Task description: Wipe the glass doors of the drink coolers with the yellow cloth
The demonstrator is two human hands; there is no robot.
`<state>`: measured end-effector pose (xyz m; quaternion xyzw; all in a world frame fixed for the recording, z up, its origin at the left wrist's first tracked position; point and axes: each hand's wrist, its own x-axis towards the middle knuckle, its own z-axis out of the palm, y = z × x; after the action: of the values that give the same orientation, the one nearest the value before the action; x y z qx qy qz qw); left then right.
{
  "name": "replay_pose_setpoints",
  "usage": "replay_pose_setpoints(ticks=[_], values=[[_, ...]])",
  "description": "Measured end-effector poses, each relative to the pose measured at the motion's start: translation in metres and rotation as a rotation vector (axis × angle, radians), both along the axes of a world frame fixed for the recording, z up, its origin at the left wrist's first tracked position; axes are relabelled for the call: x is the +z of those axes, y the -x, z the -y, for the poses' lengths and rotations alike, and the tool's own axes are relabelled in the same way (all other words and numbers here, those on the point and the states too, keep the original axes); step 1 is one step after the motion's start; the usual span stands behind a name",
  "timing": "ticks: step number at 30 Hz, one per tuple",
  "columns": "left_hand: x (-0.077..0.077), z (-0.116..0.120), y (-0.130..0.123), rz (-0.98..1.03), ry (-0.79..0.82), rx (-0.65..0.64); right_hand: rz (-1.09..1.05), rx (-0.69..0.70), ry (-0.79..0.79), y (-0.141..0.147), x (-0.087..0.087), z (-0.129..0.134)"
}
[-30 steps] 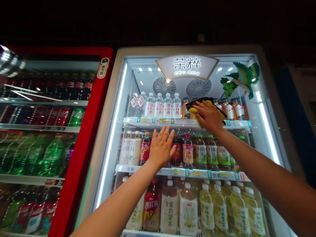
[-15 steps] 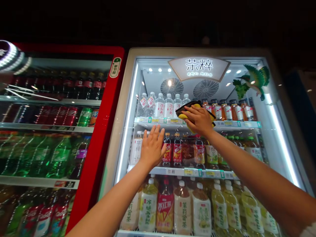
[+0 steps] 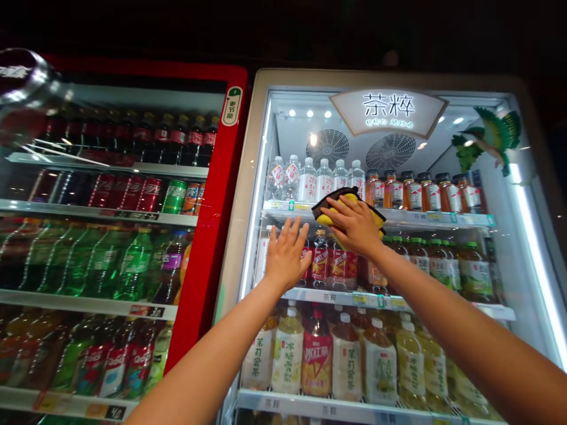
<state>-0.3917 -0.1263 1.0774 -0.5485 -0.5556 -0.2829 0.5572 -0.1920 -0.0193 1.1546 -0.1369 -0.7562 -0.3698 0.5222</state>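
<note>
My right hand [image 3: 352,224] presses a yellow cloth with a dark side and dark edging [image 3: 375,217] against the glass door of the lit drinks cooler. Its fingers lie over the cloth, in front of the top shelf's edge. Lower and to the left, my left hand [image 3: 287,254] rests with fingers spread, palm toward the same glass, and appears to touch it. Nothing is in it. Behind the glass stand clear water bottles [image 3: 325,180], amber tea bottles [image 3: 411,190] and, partly hidden by my hands, red-labelled tea bottles [image 3: 319,257].
A red-framed cooler [image 3: 217,206] with cola, cans and green bottles [image 3: 135,262] stands to the left. A fan-shaped sign [image 3: 390,113] and a green bird decoration [image 3: 496,136] are at the lit cooler's top. Larger bottles [image 3: 316,354] fill the lower shelf.
The view has swung left, so both coolers sit farther right in the picture. Against the shelves, my right hand and the cloth have moved left and slightly down. My left hand stays nearly in place.
</note>
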Motion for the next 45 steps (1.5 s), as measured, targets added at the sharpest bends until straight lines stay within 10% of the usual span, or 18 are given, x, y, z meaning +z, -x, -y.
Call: replay_pose_setpoints(ticks=[8,16,24,32,36,41,45], values=[[-0.006,-0.013,0.016,-0.063,-0.078,-0.022,-0.389,-0.013,0.089,0.033,0.056,-0.001],[-0.007,-0.01,0.012,-0.041,-0.034,0.006,-0.013,0.015,-0.038,0.032,0.005,0.007],[-0.007,-0.008,0.013,-0.047,-0.032,0.05,-0.292,0.079,0.046,0.061,0.062,0.006],[-0.009,-0.007,0.01,-0.044,-0.039,0.043,0.012,0.043,-0.119,0.026,0.016,0.001],[-0.012,-0.011,0.014,-0.058,-0.079,-0.011,-0.079,0.03,-0.127,0.0,0.023,-0.02],[-0.013,-0.013,0.015,-0.068,-0.101,-0.046,-0.33,0.073,-0.044,0.046,0.042,-0.004],[-0.015,-0.009,0.018,-0.085,-0.097,-0.089,-0.275,0.057,-0.087,0.067,0.019,0.011]])
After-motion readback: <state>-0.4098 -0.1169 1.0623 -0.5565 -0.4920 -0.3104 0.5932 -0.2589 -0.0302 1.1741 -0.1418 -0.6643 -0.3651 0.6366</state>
